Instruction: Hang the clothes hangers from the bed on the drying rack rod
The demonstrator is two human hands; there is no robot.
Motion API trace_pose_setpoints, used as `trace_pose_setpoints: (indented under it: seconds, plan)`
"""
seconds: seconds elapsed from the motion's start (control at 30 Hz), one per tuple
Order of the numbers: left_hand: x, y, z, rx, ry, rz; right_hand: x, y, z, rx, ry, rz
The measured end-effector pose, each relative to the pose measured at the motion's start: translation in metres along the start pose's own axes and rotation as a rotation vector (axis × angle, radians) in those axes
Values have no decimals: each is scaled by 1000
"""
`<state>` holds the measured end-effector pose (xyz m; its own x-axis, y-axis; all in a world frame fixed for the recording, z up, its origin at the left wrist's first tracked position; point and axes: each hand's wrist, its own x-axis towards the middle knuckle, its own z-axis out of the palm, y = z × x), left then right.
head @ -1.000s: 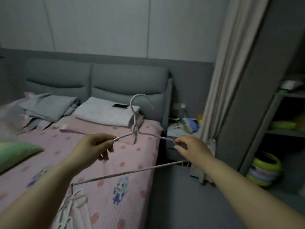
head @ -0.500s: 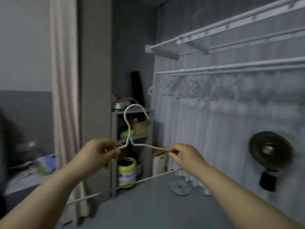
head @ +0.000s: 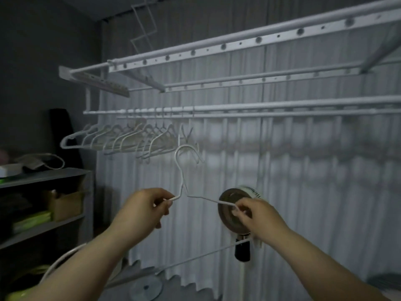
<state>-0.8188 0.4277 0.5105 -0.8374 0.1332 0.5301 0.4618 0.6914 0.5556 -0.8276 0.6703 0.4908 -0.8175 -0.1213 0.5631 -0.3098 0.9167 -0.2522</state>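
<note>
I hold a thin white wire hanger (head: 181,180) upright in front of me, hook up. My left hand (head: 142,210) pinches its left shoulder and my right hand (head: 256,213) pinches its right shoulder. The hanger's bottom bar runs low between my forearms. Above hangs the white drying rack with its lower rod (head: 249,108) across the view. Several white hangers (head: 121,139) hang on the rod's left part. The held hook sits well below the rod, just right of that bunch.
A grey shelf unit (head: 43,177) with boxes and green items stands at the left. A small fan (head: 236,211) sits behind my right hand. Pale curtains (head: 303,181) cover the wall behind the rack. Upper rack bars (head: 238,43) run overhead.
I have turned from the bed to face the drying rack, carrying the hanger in both hands. The hanger is now raised nearer the rod and the hung hangers.
</note>
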Motion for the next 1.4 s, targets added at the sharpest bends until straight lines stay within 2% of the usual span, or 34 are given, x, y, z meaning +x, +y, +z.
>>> trace_pose_setpoints:
  seconds: [0.2,0.53,0.77,0.9,1.2,1.4]
  plan:
    - [87,18,43,-11,-52,26,61,65,-21,-221,81,31]
    - [247,42,63,-11,71,78,207,124,-58,-388,300,60]
    - [312,40,56,12,171,-14,276,125,-74,-505,432,-84]
    - [329,33,55,42,217,-58,308,121,-81,-633,427,-109]
    - [365,36,64,51,296,-112,338,130,-94,-689,354,22]
    - [386,38,72,18,298,-136,340,136,-94,-689,395,-57]
